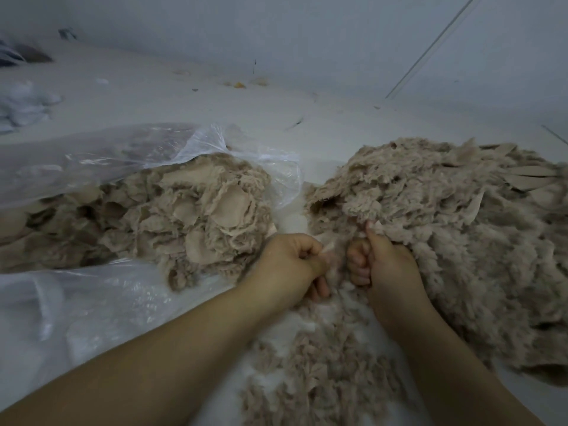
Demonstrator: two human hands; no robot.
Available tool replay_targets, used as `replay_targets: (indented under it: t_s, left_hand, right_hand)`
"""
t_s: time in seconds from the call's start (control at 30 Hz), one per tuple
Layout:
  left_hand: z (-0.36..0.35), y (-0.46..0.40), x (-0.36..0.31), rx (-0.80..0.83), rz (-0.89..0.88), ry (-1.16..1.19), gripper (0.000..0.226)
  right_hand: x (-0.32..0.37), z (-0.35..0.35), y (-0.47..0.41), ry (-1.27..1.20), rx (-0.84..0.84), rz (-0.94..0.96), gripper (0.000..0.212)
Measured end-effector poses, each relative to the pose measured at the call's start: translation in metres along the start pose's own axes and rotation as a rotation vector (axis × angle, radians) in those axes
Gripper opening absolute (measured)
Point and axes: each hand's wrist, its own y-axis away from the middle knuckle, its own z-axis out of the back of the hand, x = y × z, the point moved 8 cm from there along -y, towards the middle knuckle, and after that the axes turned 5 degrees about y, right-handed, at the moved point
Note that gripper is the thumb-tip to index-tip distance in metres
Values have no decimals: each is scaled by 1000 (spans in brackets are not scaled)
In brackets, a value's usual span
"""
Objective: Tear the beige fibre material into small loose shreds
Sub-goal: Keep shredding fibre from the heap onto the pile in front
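Loose shreds (310,376) lie nearest, at 6 o'clock. Above them, the left hand (292,265) and right hand (381,265) have fingers curled tight on one scrap (333,259), mid-tear; next they should pull apart. Untorn beige fibre material (196,210) fills the plastic bag (92,158) at 10 o'clock, a shredded heap (445,222) at 2.

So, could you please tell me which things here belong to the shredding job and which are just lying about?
Part of the job:
- left hand and right hand, pinching fibre
- shredded pile
- fibre pieces in the clear plastic bag

Just lying about:
- white crumpled material
- orange scraps by the wall
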Motion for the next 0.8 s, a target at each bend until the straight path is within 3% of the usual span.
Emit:
replay_targets:
  t_s: [0.07, 0.13, 0.37, 0.43, 0.5, 0.6, 0.7, 0.8]
  left_hand:
    - [13, -1, -3, -96, -49, 163, 12]
    - [23, -2, -9, -149, -117, 223, 11]
    - [11, 1, -15, -49, -168, 293, 17]
    - [18, 7, -21, -160, -271, 143, 19]
    - [26, 19, -41, -316, -520, -178, 18]
    - [10, 36, -62, -337, -830, -579, 14]
    - [-14, 38, -58, -188, -853, -760, 20]
    - [-16, 38, -56, -93, -811, -602, 24]
  right_hand:
    - [1, -1, 1, 9, 14, 8, 57]
    - [3, -4, 2, -34, 36, 38, 34]
    - [30, -23, 20, -76, 179, 247, 14]
    - [26, -20, 17, -26, 117, 227, 12]
    - [21, -13, 13, 55, 60, 221, 11]
    - [26, -18, 15, 54, 127, 273, 32]
    - [35, -27, 23, -32, 207, 307, 32]
    - [26, -21, 18, -79, 138, 190, 23]
